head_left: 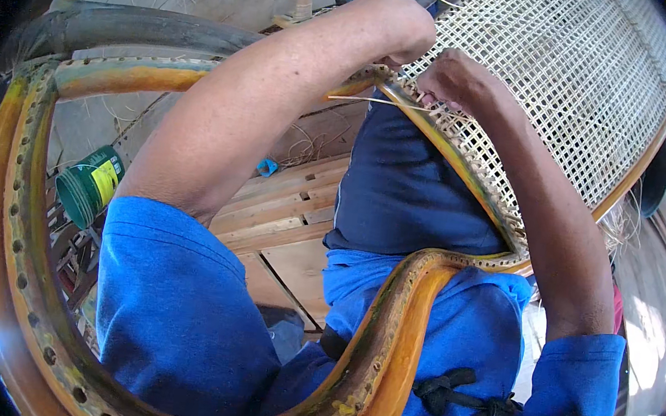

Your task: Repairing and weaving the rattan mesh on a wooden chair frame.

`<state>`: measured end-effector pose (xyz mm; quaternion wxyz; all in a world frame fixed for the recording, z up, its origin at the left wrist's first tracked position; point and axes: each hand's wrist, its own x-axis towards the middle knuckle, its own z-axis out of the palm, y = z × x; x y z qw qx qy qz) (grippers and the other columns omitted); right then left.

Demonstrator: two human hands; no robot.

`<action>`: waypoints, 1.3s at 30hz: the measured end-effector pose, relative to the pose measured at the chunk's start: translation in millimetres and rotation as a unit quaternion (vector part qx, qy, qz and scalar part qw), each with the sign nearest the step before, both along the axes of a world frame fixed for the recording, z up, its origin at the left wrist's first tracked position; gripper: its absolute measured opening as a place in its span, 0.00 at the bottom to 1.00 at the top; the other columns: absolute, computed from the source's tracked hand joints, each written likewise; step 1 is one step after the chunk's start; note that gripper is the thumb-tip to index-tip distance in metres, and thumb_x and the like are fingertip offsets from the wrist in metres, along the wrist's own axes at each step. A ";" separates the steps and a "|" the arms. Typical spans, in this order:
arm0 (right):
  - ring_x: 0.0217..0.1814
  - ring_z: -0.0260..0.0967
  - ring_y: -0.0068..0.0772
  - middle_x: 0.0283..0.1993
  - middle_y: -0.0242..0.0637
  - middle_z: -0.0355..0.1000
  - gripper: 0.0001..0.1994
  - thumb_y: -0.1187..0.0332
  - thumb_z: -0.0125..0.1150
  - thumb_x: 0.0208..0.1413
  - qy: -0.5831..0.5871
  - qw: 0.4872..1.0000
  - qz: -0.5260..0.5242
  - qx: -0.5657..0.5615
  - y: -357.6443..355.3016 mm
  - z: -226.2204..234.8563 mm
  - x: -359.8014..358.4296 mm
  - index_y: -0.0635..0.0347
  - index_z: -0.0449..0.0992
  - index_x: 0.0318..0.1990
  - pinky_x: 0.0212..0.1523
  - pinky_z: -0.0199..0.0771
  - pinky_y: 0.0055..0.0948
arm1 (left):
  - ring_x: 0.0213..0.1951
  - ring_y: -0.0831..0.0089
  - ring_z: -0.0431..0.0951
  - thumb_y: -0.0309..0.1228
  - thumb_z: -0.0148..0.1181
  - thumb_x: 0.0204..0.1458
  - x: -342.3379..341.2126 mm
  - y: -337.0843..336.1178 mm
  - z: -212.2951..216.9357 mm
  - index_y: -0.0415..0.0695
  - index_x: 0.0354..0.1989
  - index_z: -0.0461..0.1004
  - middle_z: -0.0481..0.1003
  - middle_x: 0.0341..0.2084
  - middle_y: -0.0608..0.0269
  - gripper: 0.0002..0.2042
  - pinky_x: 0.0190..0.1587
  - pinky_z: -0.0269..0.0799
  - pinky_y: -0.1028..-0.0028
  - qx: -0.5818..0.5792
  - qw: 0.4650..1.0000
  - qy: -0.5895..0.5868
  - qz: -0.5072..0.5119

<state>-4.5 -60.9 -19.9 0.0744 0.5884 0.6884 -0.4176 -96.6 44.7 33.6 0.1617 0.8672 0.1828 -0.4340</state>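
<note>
A curved rattan frame (pixel 22 258), its inner rail drilled with a row of holes, sweeps up the left side and across the lap of a person in a blue shirt (pixel 172 297), with a green bucket (pixel 78 195) beyond its left rail. The left hand (pixel 404 32), back turned up, bends over the corner of the cane-woven section — its fingers are hidden, so whether they grip anything cannot be told. Below it, a pale cane strand (pixel 359 99) juts leftward across the rail. Just right, the right hand (pixel 459 80) curls inward, fingertips at the panel's laced edge — whether they pinch the strand cannot be told. The woven cane panel (pixel 557 89) spreads away to the upper right.
</note>
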 end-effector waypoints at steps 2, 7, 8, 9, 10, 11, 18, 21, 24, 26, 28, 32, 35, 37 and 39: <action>0.16 0.64 0.27 0.15 0.36 0.67 0.04 0.68 0.60 0.48 -0.023 0.998 0.042 0.033 -2.2 -7.5 -0.6 0.54 0.80 0.29 0.19 0.67 0.33 | 0.36 0.56 0.81 0.26 0.60 0.42 0.6 -2.2 5.1 0.43 0.37 0.81 0.80 0.35 0.51 0.12 0.36 0.76 0.62 0.017 0.999 -0.022 -0.021; 0.17 0.64 0.26 0.18 0.35 0.68 0.05 0.69 0.61 0.47 -0.038 0.990 0.112 0.079 -4.9 -8.1 1.4 0.56 0.80 0.30 0.19 0.66 0.31 | 0.35 0.58 0.81 0.24 0.61 0.40 5.8 -5.5 12.1 0.42 0.33 0.82 0.80 0.34 0.52 0.10 0.35 0.75 0.61 0.016 0.998 0.000 -0.064; 0.17 0.63 0.26 0.18 0.35 0.68 0.05 0.70 0.61 0.46 0.001 0.995 0.067 0.073 -5.0 -4.2 1.2 0.57 0.80 0.30 0.18 0.65 0.31 | 0.35 0.59 0.82 0.24 0.61 0.40 6.7 -5.5 12.4 0.42 0.33 0.82 0.80 0.34 0.52 0.09 0.35 0.75 0.61 0.003 0.999 0.006 -0.048; 0.16 0.62 0.25 0.18 0.34 0.67 0.05 0.70 0.61 0.45 0.015 0.999 0.029 0.042 -3.9 0.5 1.1 0.58 0.79 0.30 0.18 0.64 0.30 | 0.35 0.59 0.82 0.23 0.61 0.40 7.5 -5.3 12.1 0.42 0.32 0.82 0.80 0.34 0.52 0.09 0.35 0.75 0.61 -0.008 0.999 0.011 -0.032; 0.16 0.59 0.24 0.16 0.32 0.64 0.05 0.69 0.61 0.44 0.021 0.999 -0.038 -0.025 -2.6 5.8 0.6 0.60 0.78 0.29 0.17 0.61 0.29 | 0.35 0.59 0.82 0.23 0.61 0.40 8.3 -4.7 11.5 0.43 0.32 0.82 0.80 0.34 0.52 0.09 0.35 0.76 0.61 -0.006 0.999 0.007 -0.044; 0.15 0.57 0.23 0.15 0.30 0.61 0.06 0.68 0.61 0.43 0.039 0.984 -0.148 -0.088 -0.7 11.3 -0.1 0.61 0.77 0.27 0.16 0.57 0.28 | 0.36 0.59 0.82 0.24 0.62 0.40 9.4 -5.3 10.2 0.43 0.33 0.82 0.80 0.34 0.52 0.10 0.35 0.76 0.61 -0.005 0.998 0.004 -0.058; 0.22 0.72 0.38 0.22 0.45 0.75 0.07 0.66 0.59 0.44 0.014 0.955 -0.243 -0.167 8.7 22.7 -6.6 0.56 0.82 0.28 0.23 0.69 0.40 | 0.42 0.57 0.80 0.28 0.62 0.43 10.7 -5.8 -2.1 0.47 0.44 0.78 0.79 0.40 0.52 0.16 0.41 0.76 0.62 0.002 0.996 -0.020 -0.083; 0.18 0.63 0.31 0.16 0.36 0.67 0.11 0.66 0.59 0.42 -0.004 0.926 -0.333 -0.180 3.0 6.1 -11.8 0.64 0.78 0.30 0.20 0.63 0.35 | 0.45 0.55 0.79 0.32 0.62 0.45 5.2 -4.9 -9.2 0.49 0.45 0.78 0.78 0.43 0.52 0.16 0.44 0.75 0.61 -0.014 1.000 -0.022 -0.005; 0.27 0.73 0.44 0.22 0.47 0.73 0.07 0.70 0.57 0.47 -0.052 0.985 -0.167 -0.012 -6.5 -12.9 -16.2 0.62 0.79 0.24 0.28 0.71 0.40 | 0.45 0.55 0.78 0.37 0.64 0.44 -1.0 -0.3 -17.1 0.49 0.44 0.78 0.78 0.43 0.51 0.17 0.44 0.74 0.61 -0.025 0.999 -0.009 -0.047; 0.29 0.75 0.46 0.24 0.51 0.74 0.09 0.69 0.57 0.48 -0.016 0.971 -0.238 0.032 -11.2 -21.7 -18.3 0.64 0.78 0.24 0.30 0.73 0.40 | 0.43 0.59 0.80 0.27 0.61 0.41 -1.4 -0.4 -21.5 0.45 0.43 0.79 0.79 0.42 0.53 0.16 0.42 0.75 0.62 -0.038 0.999 -0.007 -0.038; 0.29 0.76 0.45 0.27 0.54 0.74 0.14 0.65 0.57 0.47 0.026 0.972 -0.216 0.091 -14.3 -26.1 -15.8 0.71 0.77 0.32 0.32 0.72 0.41 | 0.39 0.61 0.80 0.27 0.61 0.42 1.2 0.3 -23.8 0.44 0.41 0.80 0.79 0.39 0.55 0.15 0.39 0.75 0.63 -0.044 0.999 0.002 -0.023; 0.25 0.72 0.42 0.22 0.48 0.71 0.10 0.70 0.54 0.50 0.126 0.953 -0.262 0.082 -29.1 -22.1 -3.4 0.61 0.77 0.20 0.29 0.72 0.36 | 0.29 0.63 0.79 0.35 0.63 0.45 8.2 2.6 -21.8 0.47 0.38 0.79 0.79 0.30 0.58 0.11 0.31 0.75 0.66 -0.047 0.996 0.075 -0.007; 0.30 0.75 0.40 0.28 0.46 0.74 0.07 0.67 0.57 0.49 0.021 0.980 -0.147 0.131 -30.0 -22.2 -3.6 0.59 0.79 0.28 0.32 0.72 0.34 | 0.26 0.66 0.77 0.35 0.63 0.46 13.3 3.6 -21.9 0.45 0.35 0.79 0.79 0.27 0.61 0.10 0.28 0.74 0.68 -0.049 0.994 0.093 -0.013; 0.39 0.76 0.40 0.38 0.44 0.77 0.12 0.66 0.55 0.49 0.018 0.978 -0.162 0.131 -29.0 -20.6 -4.5 0.59 0.79 0.39 0.39 0.73 0.32 | 0.26 0.67 0.77 0.36 0.63 0.47 15.0 3.5 -23.9 0.44 0.34 0.79 0.78 0.26 0.62 0.10 0.28 0.74 0.69 -0.053 0.994 0.100 -0.013; 0.42 0.75 0.39 0.40 0.42 0.77 0.12 0.67 0.55 0.50 0.027 0.974 -0.223 0.012 -25.7 -16.8 -3.9 0.59 0.78 0.41 0.41 0.73 0.31 | 0.25 0.67 0.76 0.37 0.64 0.47 16.1 3.0 -27.0 0.43 0.34 0.79 0.78 0.25 0.62 0.11 0.27 0.74 0.69 -0.059 0.991 0.116 -0.011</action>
